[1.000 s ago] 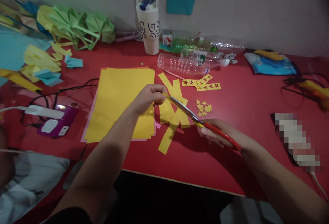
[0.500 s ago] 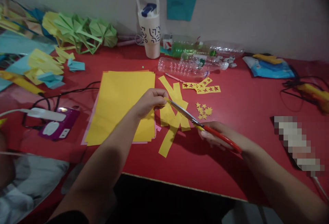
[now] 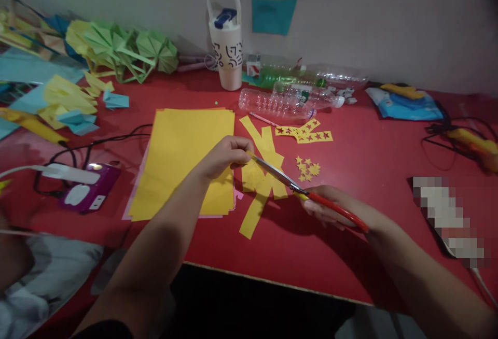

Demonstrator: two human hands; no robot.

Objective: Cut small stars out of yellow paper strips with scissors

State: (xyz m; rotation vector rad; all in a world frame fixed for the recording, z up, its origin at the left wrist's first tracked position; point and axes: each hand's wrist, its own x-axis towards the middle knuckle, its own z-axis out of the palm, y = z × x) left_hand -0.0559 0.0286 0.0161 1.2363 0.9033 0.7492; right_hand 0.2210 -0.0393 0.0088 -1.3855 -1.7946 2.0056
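Note:
My left hand (image 3: 229,156) pinches a small piece of yellow paper (image 3: 251,154), mostly hidden by the fingers. My right hand (image 3: 330,207) is wrapped round the red handles of a pair of scissors (image 3: 282,175), whose blades reach up to that paper at my left fingertips. Beneath the blades lie several loose yellow paper strips (image 3: 252,220). Small yellow paper stars (image 3: 307,169) are heaped just beyond my right hand. Behind them rest yellow strips with star-shaped holes (image 3: 324,137). A stack of yellow sheets (image 3: 187,147) lies under my left forearm.
Clear plastic bottles (image 3: 272,101) lie at the back beside a white tumbler (image 3: 231,59). A purple power strip (image 3: 87,194) with cables sits left. Folded green paper shapes (image 3: 116,46) fill the back left. A blurred-out phone-like object (image 3: 447,220) lies right; part of another person shows lower left.
The view has tilted very slightly. Both hands, the scissors and the yellow paper stay in nearly the same places.

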